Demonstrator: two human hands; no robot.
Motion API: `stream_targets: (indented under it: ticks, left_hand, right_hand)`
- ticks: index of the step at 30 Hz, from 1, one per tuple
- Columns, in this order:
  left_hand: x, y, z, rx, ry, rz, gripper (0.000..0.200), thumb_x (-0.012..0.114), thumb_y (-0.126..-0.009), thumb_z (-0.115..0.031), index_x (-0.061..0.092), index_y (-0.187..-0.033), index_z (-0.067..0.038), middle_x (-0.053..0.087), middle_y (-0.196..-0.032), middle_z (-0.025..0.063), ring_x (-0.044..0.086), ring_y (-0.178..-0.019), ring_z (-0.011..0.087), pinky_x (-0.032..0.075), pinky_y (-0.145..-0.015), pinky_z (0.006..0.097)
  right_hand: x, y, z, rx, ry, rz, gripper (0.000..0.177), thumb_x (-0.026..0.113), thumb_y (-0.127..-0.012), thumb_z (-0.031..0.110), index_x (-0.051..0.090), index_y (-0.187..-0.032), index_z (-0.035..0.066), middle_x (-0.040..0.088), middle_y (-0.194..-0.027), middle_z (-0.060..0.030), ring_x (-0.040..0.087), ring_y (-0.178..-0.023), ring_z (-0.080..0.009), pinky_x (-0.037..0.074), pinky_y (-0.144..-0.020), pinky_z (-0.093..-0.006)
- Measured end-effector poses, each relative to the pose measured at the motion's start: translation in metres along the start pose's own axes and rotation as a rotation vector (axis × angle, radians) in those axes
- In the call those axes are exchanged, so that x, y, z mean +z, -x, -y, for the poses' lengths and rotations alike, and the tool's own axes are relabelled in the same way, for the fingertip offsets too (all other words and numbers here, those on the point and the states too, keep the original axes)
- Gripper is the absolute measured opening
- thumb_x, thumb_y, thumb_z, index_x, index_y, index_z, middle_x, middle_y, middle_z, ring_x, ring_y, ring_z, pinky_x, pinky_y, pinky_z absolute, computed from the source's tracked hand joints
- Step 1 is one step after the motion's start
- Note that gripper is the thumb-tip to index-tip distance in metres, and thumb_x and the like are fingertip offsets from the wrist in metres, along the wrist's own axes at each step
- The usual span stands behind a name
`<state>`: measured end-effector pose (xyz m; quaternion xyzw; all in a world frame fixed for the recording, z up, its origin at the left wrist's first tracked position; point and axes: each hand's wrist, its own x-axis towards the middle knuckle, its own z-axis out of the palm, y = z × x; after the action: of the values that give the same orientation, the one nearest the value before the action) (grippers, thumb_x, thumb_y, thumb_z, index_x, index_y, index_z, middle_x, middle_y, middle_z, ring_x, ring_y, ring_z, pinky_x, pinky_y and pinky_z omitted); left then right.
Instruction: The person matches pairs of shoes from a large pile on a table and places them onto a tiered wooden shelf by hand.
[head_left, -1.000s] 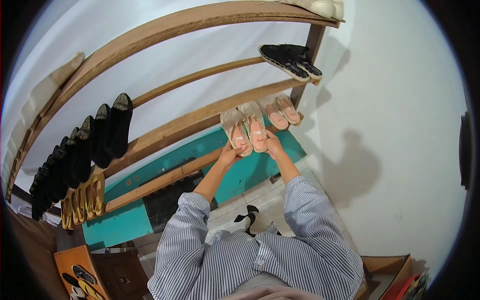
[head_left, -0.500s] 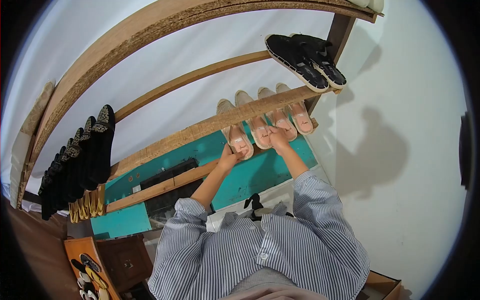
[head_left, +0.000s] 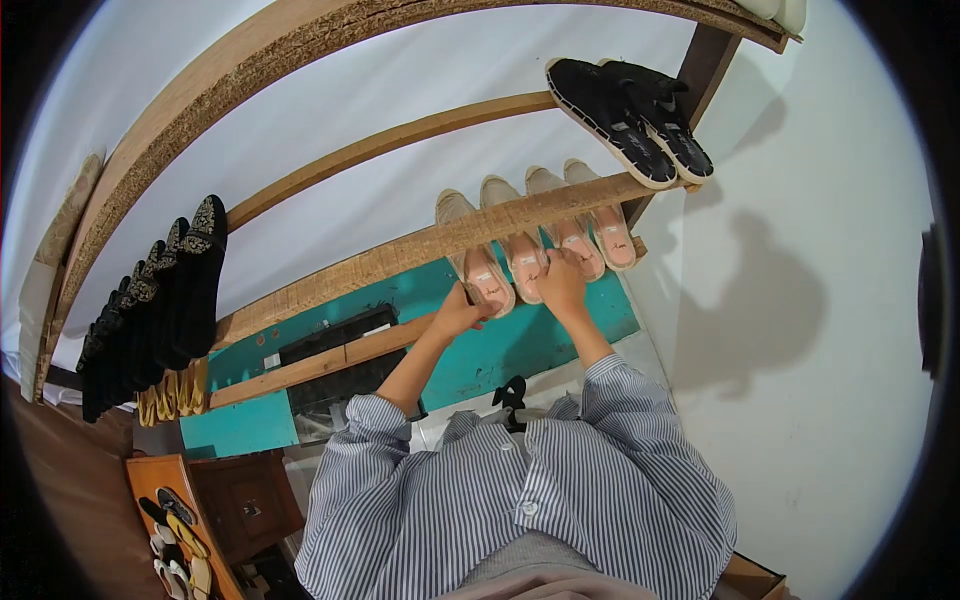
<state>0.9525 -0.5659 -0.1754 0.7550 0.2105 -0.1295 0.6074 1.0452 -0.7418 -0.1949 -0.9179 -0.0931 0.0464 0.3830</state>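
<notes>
Four beige mules with pink insoles stand side by side on the lower rack, their toes tucked behind a wooden rail (head_left: pixel 400 245); several show script on the insole. My left hand (head_left: pixel 460 312) grips the heel end of the leftmost mule (head_left: pixel 485 280), thumb along its left edge. At the second mule (head_left: pixel 524 262), my right hand (head_left: pixel 563 282) has its fingers closed on the right edge near the heel, and the third mule (head_left: pixel 583 252) lies right beside those fingers. The fourth mule (head_left: pixel 614 240) sits untouched at the right end.
Black espadrille mules (head_left: pixel 630 120) rest on the rail above, near the wall (head_left: pixel 800 400). Several black embroidered shoes (head_left: pixel 190 280) line the rack's left side, with yellow shoes (head_left: pixel 175 395) below. A teal panel (head_left: pixel 480 350) lies behind the rack. More footwear (head_left: pixel 180 540) fills an orange shelf.
The camera view has shifted slightly, moving the rack a little in the picture. Both hands stay at the same mules, with only slight finger movement.
</notes>
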Motion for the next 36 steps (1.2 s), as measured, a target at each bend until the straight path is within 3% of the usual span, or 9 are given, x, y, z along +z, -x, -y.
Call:
stream_targets:
  ticks: [4,8,11,14,23,27,29,31,36]
  left_hand:
    - [-0.01,-0.011,0.009,0.211,-0.766,-0.229,0.061,0.065,-0.074,-0.042,0.048,-0.101,0.01,0.057,-0.093,0.0235,0.058,-0.086,0.0342,0.048,-0.073,0.0394]
    - [0.0,-0.007,0.006,0.259,-0.782,-0.409,0.068,0.061,-0.073,-0.05,0.049,-0.097,0.013,0.056,-0.09,0.0286,0.056,-0.083,0.0401,0.046,-0.074,0.0414]
    - [-0.002,-0.015,0.011,0.343,-0.77,-0.422,0.068,0.063,-0.072,-0.049,0.05,-0.095,0.014,0.056,-0.089,0.0293,0.056,-0.083,0.039,0.045,-0.073,0.0421]
    - [-0.005,-0.009,0.005,0.386,-0.743,-0.363,0.069,0.065,-0.071,-0.049,0.049,-0.095,0.014,0.055,-0.09,0.0292,0.056,-0.085,0.0388,0.045,-0.073,0.0418]
    - [-0.007,-0.022,0.017,0.406,-0.675,-0.356,0.062,0.068,-0.07,-0.043,0.05,-0.098,0.01,0.056,-0.09,0.0258,0.057,-0.084,0.0358,0.045,-0.074,0.0398]
    - [-0.007,-0.017,0.012,0.406,-0.628,-0.338,0.064,0.07,-0.068,-0.039,0.047,-0.098,0.013,0.055,-0.088,0.0293,0.055,-0.085,0.0418,0.045,-0.074,0.0434]
    - [-0.008,-0.018,0.013,0.418,-0.615,-0.337,0.065,0.069,-0.069,-0.039,0.046,-0.099,0.013,0.055,-0.09,0.0296,0.055,-0.085,0.0418,0.045,-0.074,0.0431]
    - [-0.008,-0.022,0.016,0.45,-0.6,-0.316,0.065,0.068,-0.07,-0.038,0.045,-0.102,0.013,0.056,-0.089,0.0302,0.057,-0.085,0.041,0.046,-0.074,0.0428]
    - [-0.007,-0.02,0.014,0.402,-0.615,-0.31,0.066,0.068,-0.071,-0.037,0.043,-0.107,0.012,0.057,-0.091,0.0286,0.058,-0.086,0.0385,0.046,-0.074,0.0413]
  right_hand:
    - [-0.018,-0.018,-0.012,-0.129,0.115,-0.335,0.034,0.054,-0.075,0.014,0.053,-0.105,-0.001,0.052,-0.107,-0.0219,0.05,-0.1,-0.0363,0.04,-0.084,-0.044]
    - [-0.023,-0.059,-0.038,0.002,0.147,-0.542,0.04,0.055,-0.076,0.022,0.05,-0.111,0.003,0.049,-0.114,-0.0219,0.05,-0.099,-0.0391,0.036,-0.088,-0.0462]
    - [-0.027,-0.076,-0.034,0.068,0.367,-0.367,0.042,0.058,-0.073,0.034,0.057,-0.102,0.005,0.049,-0.116,-0.0183,0.044,-0.109,-0.0315,0.034,-0.088,-0.0437]
    - [-0.046,-0.085,-0.03,0.054,0.326,-0.154,0.038,0.054,-0.076,0.034,0.058,-0.103,0.007,0.051,-0.115,-0.0141,0.045,-0.11,-0.0294,0.034,-0.088,-0.0441]
    - [-0.046,-0.101,-0.066,-0.118,0.323,-0.405,0.021,0.051,-0.079,0.022,0.06,-0.094,0.008,0.056,-0.107,-0.0143,0.054,-0.1,-0.0288,0.045,-0.077,-0.0405]
    - [-0.046,-0.098,-0.055,-0.03,0.242,-0.264,0.026,0.052,-0.078,0.021,0.056,-0.098,0.005,0.056,-0.1,-0.018,0.054,-0.094,-0.0324,0.044,-0.075,-0.0431]
    - [-0.031,-0.081,-0.038,-0.154,0.258,-0.847,0.033,0.054,-0.076,0.024,0.052,-0.1,0.002,0.054,-0.093,-0.0208,0.053,-0.089,-0.0356,0.042,-0.074,-0.0451]
    - [-0.005,-0.058,-0.026,-0.159,0.316,-0.441,0.048,0.059,-0.072,0.028,0.046,-0.107,-0.001,0.05,-0.093,-0.0217,0.051,-0.088,-0.0382,0.04,-0.075,-0.0475]
    - [0.026,0.002,0.017,-0.256,0.225,-0.189,0.062,0.063,-0.072,0.037,0.042,-0.116,-0.002,0.045,-0.11,-0.0266,0.049,-0.097,-0.0409,0.04,-0.081,-0.0482]
